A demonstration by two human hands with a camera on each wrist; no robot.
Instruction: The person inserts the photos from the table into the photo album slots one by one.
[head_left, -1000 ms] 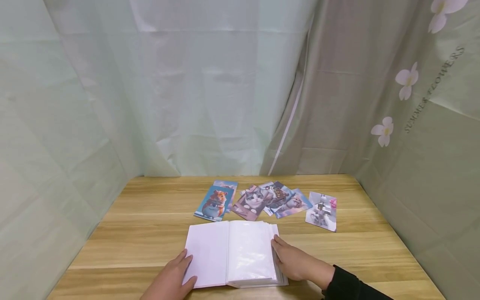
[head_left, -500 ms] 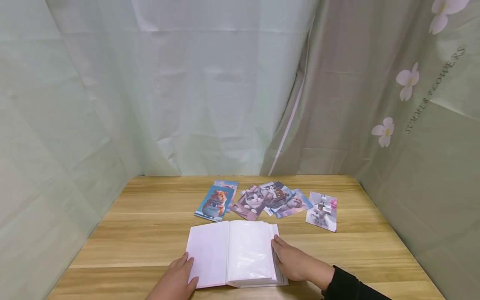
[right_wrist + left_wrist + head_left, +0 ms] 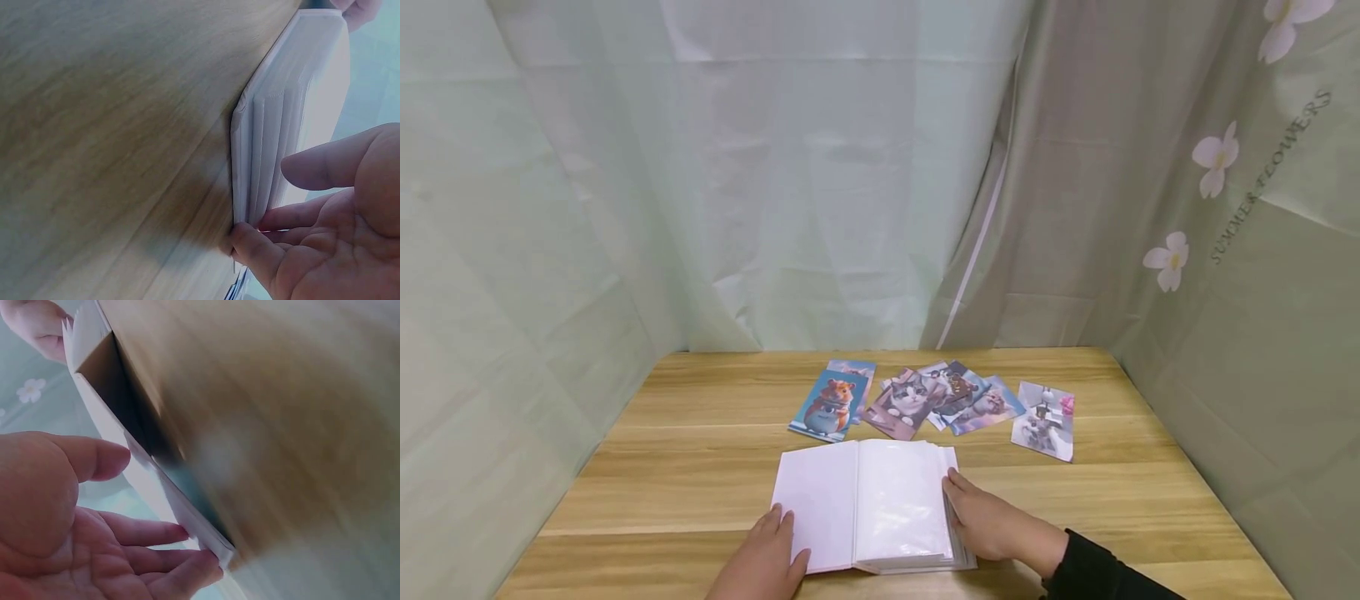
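White cover (image 3: 145,478), gap (image 3: 128,403) beneath: left wrist

The head view looks forward and down from above the near side of the desk (image 3: 647,492), farthest back of the three, reaching the curtains (image 3: 820,167) behind. The left wrist view sits low and close by the left grip (image 3: 760,557), turned so the desk fills its right; the right wrist view, just as close by the right grip (image 3: 988,518), has the desk on its left. Both face along the open album (image 3: 816,508), which all three share, with the opposite grip in an upper corner.
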